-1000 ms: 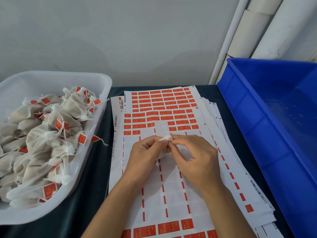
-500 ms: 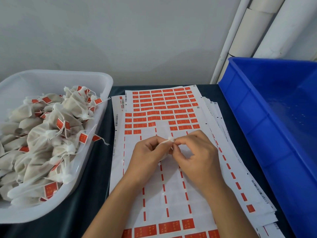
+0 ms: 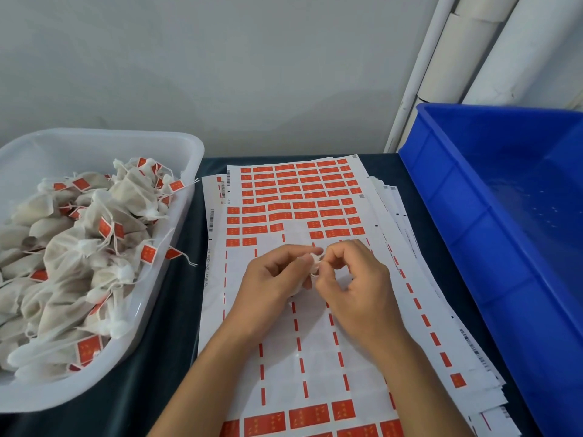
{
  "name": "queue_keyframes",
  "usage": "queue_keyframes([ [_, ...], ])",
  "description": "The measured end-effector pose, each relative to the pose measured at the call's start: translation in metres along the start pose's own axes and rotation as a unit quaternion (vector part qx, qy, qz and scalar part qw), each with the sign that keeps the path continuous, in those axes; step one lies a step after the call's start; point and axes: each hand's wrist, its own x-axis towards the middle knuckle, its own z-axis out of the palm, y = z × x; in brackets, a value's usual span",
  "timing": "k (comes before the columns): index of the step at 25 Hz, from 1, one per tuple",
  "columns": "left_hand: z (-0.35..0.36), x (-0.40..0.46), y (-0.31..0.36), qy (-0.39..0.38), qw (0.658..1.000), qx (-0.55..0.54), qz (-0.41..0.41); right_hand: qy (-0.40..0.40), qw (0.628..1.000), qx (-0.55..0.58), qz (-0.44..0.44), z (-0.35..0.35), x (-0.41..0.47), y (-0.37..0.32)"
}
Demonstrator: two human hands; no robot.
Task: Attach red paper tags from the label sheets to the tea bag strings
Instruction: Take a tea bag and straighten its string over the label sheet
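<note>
Tea bag (image 3: 312, 263) pinched by both hands | white tub (image 3: 189, 146): tagged bags | blue bin (image 3: 441, 190)

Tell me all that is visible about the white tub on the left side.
The white tub is a translucent plastic container with rounded corners and a thick rolled rim. It stands upright on the dark cloth, left of the label sheets and apart from them. It is heaped with off-white tea bags, many already carrying red tags. Two tagged strings hang over its right rim. Its left part is out of view. Neither hand touches it.

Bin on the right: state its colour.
The bin is solid bright blue; the head view shows it.
</note>
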Motion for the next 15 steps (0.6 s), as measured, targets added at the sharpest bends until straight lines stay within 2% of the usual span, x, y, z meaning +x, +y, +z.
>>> queue_keyframes([
  [3,0.002,0.0,0.001,0.011,1.0,0.015,-0.022,0.046,0.999,-0.025,0.002,-0.004,0.001,0.005],
  [8,0.003,0.0,0.003,-0.003,0.999,0.029,-0.035,0.134,0.977,-0.16,-0.048,-0.009,0.004,0.015],
  [11,0.003,-0.001,0.005,-0.016,0.999,0.016,-0.028,0.147,0.969,-0.192,-0.051,-0.01,0.005,0.015],
  [13,0.003,-0.002,0.006,-0.022,0.999,0.016,-0.024,0.127,0.98,-0.153,-0.004,-0.007,0.005,0.01],
  [15,0.001,-0.002,0.005,-0.024,0.999,0.028,-0.02,0.084,0.992,-0.036,0.089,-0.005,0.006,0.002],
])
